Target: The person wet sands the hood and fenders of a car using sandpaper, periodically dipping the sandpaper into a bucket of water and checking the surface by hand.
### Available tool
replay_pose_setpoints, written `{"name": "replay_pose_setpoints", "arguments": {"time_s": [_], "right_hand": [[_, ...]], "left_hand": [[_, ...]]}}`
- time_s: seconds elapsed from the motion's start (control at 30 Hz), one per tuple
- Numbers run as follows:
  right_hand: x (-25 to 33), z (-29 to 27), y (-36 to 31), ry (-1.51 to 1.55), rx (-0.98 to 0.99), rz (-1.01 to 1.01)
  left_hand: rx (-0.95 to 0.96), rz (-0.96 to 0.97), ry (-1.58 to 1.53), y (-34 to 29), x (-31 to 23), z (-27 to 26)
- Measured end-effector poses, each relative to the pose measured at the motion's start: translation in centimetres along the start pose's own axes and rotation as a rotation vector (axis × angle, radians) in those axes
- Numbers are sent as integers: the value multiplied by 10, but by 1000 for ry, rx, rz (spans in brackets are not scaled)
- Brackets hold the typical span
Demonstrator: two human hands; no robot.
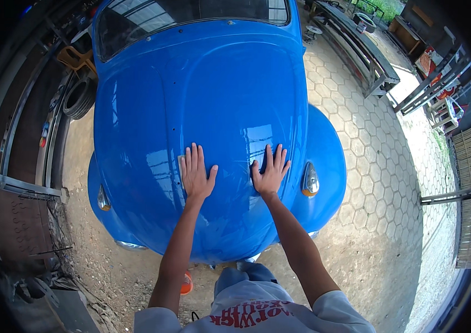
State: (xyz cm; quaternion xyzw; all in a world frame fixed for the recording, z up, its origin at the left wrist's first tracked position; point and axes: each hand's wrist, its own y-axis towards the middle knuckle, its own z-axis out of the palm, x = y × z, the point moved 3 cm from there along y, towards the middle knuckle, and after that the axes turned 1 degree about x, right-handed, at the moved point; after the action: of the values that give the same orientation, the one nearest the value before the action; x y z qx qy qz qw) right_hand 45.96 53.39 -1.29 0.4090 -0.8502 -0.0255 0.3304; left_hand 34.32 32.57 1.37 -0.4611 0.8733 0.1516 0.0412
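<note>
Here's the left hand (pixel 194 176), palm-down on the blue hood (pixel 230 100) in the middle of the view: fingers nearly together, thumb out, a thin pale edge (pixel 180 162) peeking past them, and what that belongs to I can't tell. Any grit under there could well scratch the gloss. Across to the right hand (pixel 270 176): fingers fanned apart, no clamping to be seen. Leaning hard here might dent the sheet metal; sliding wide, the knuckles could catch the chrome-and-amber lamp (pixel 310 179).

And what a surface: curved, shiny, flecked with small dark spots, bright reflections around both hands. Round the room, then: a tyre (pixel 89 101) at left, bare dirt (pixel 94 238), hexagonal paving (pixel 374 155) and a long bench (pixel 373 60) off right.
</note>
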Motion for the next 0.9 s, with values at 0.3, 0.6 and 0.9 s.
{"name": "replay_pose_setpoints", "arguments": {"time_s": [0.3, 0.6, 0.9], "right_hand": [[5, 4, 3, -12, -14, -28], [0, -2, 7, -9, -34, -21], [38, -2, -40, 497, -214, -131]], "left_hand": [[-185, -76, 59, 79, 7, 7], [-43, -74, -123, -103, -58, 27], [-195, -182, -95, -37, 86, -23]]}}
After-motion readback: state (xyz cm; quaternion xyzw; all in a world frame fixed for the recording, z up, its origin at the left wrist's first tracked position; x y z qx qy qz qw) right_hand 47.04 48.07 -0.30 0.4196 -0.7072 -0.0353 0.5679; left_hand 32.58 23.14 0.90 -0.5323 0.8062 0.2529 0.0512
